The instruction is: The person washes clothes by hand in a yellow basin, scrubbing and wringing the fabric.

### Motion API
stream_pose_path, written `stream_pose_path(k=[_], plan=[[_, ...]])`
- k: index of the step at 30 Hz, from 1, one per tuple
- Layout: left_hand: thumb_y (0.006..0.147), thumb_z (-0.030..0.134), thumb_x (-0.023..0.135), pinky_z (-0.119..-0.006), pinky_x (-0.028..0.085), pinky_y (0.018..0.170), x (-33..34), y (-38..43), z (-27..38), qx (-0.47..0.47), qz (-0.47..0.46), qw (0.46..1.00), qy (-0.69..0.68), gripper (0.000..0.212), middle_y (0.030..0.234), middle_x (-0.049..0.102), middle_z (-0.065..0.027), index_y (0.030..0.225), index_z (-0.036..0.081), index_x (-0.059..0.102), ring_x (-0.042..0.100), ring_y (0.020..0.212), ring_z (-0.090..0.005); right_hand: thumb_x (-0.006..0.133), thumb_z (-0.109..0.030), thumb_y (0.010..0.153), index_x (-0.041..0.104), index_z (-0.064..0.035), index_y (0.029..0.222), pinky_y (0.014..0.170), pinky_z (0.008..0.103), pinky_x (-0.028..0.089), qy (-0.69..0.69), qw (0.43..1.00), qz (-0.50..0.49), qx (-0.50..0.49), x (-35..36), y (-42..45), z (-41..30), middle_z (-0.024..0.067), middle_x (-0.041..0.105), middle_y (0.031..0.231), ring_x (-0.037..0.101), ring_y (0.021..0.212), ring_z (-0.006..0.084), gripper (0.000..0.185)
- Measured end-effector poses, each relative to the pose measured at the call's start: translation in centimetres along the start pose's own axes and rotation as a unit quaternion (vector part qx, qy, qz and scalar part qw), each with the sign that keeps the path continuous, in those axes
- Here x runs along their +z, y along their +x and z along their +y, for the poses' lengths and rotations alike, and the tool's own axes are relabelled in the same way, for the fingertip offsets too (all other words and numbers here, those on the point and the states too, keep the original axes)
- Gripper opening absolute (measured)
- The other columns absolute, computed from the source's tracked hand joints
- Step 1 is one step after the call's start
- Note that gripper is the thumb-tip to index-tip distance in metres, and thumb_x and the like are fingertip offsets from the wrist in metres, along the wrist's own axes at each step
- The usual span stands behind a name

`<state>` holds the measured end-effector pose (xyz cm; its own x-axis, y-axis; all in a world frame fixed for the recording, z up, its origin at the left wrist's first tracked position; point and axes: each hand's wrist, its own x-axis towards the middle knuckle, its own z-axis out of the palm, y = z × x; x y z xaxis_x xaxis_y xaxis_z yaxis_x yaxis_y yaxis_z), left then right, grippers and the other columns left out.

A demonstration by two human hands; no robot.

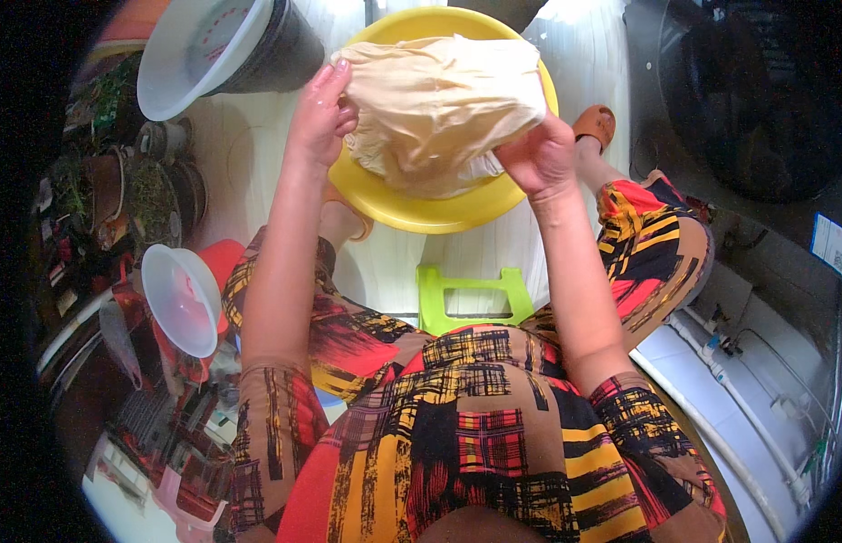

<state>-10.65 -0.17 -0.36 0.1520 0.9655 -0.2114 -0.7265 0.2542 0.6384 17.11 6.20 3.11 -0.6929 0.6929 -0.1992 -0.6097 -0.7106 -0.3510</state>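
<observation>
A cream-coloured cloth (448, 102) is stretched between my two hands above a round yellow plastic basin (434, 220). My left hand (326, 112) pinches the cloth's upper left corner between thumb and fingers. At the cloth's right edge, my right hand (540, 149) grips it with the palm turned partly up; its fingers are mostly hidden behind the fabric. The lower folds of the cloth hang down into the basin, and the inside of the basin beneath them is hidden.
A green plastic stool (431, 298) stands between my legs. A dark bucket with a whitish basin (166, 75) on it is at the upper left. Below are a small translucent bowl (180, 298) and potted plants (153, 197). White pipes (726, 387) run along the right wall.
</observation>
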Motion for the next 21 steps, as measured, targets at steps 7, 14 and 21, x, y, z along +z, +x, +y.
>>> stream_pose_path(k=[7, 14, 21], plan=[[0.091, 0.024, 0.051, -0.019, 0.045, 0.063, 5.6, 1.1, -1.3, 0.089, 0.206, 0.957, 0.181, 0.027, 0.096, 0.061, -0.0022, 0.108, 0.004, 0.056, 0.056, 0.078, -0.0055, 0.029, -0.037, 0.095, 0.041, 0.0002, 0.127, 0.100, 0.0381, 0.036, -0.024, 0.993, 0.112, 0.024, -2.6, 1.9, -1.4, 0.0130, 0.049, 0.127, 0.048, 0.117, 0.0245, 0.050], [0.092, 0.027, 0.048, -0.021, 0.041, 0.057, 6.2, 2.0, -2.8, 0.060, 0.217, 0.966, 0.128, 0.021, 0.085, 0.056, 0.0034, 0.101, 0.009, 0.056, 0.049, 0.071, -0.0042, 0.057, -0.040, 0.084, 0.051, 0.0064, 0.115, 0.085, 0.0349, 0.044, -0.553, 0.742, 0.366, -0.103, -6.3, 1.2, -0.1, 0.0200, 0.057, 0.112, 0.057, 0.099, 0.0265, 0.056], [0.093, 0.026, 0.045, -0.023, 0.041, 0.063, 5.5, 2.2, -3.4, 0.070, 0.223, 0.968, 0.092, 0.018, 0.088, 0.056, 0.0031, 0.099, 0.011, 0.055, 0.050, 0.074, -0.0053, 0.064, -0.019, 0.073, 0.052, 0.0062, 0.106, 0.093, 0.0378, 0.037, -0.653, 0.656, 0.305, -0.223, -2.2, 1.0, 8.9, 0.0201, 0.052, 0.104, 0.048, 0.103, 0.0320, 0.043]])
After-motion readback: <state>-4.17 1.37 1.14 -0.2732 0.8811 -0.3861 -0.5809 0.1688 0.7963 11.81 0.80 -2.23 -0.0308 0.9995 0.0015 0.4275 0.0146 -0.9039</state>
